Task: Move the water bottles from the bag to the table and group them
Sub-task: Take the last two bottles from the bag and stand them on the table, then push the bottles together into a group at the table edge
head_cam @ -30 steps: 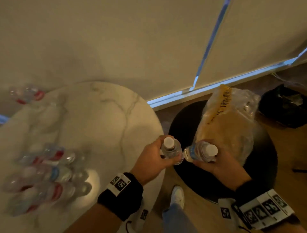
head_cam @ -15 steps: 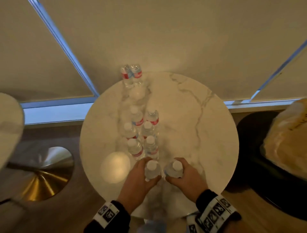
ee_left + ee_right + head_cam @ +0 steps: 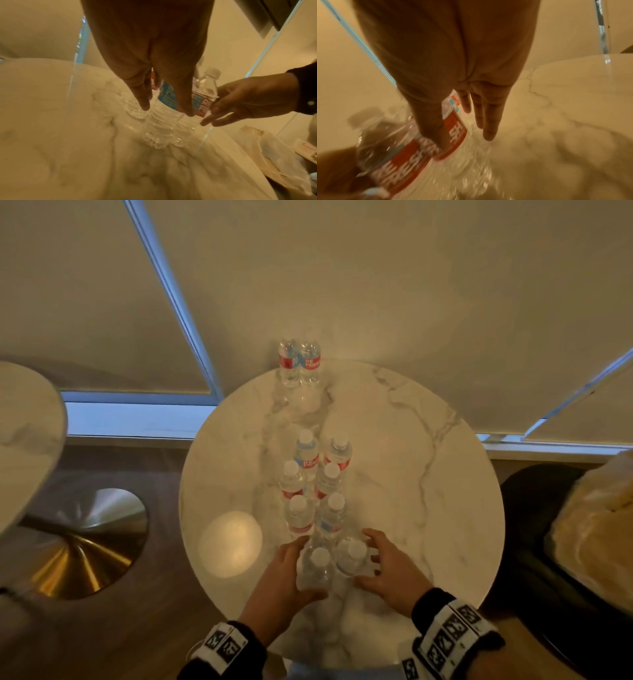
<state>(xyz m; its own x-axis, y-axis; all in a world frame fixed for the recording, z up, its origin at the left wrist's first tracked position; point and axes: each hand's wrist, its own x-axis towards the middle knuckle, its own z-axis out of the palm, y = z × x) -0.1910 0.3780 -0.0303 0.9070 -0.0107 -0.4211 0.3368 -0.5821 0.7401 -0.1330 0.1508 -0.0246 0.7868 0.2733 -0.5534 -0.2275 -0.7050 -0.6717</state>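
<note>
Since half a second ago your grip on the two caps has loosened: your left hand (image 3: pixel 281 580) and right hand (image 3: pixel 390 570) now flank the two newest water bottles (image 3: pixel 320 570) with fingers straight and spread, letting go rather than clamping (the left thumb may touch the near bottle; contact is hard to tell). Those two stand upright at the near end of a double row, six more bottles (image 3: pixel 313 484) just beyond them on the round marble table (image 3: pixel 428 474), and a separate pair (image 3: pixel 299 364) sits well apart at the far edge. So ten are out; that far pair likely needs joining to the group. The bag (image 3: pixel 596 518) lies on a dark stool to the right, its contents not visible. The red-and-blue labels read "RE FRE…", only partly legible.
</note>
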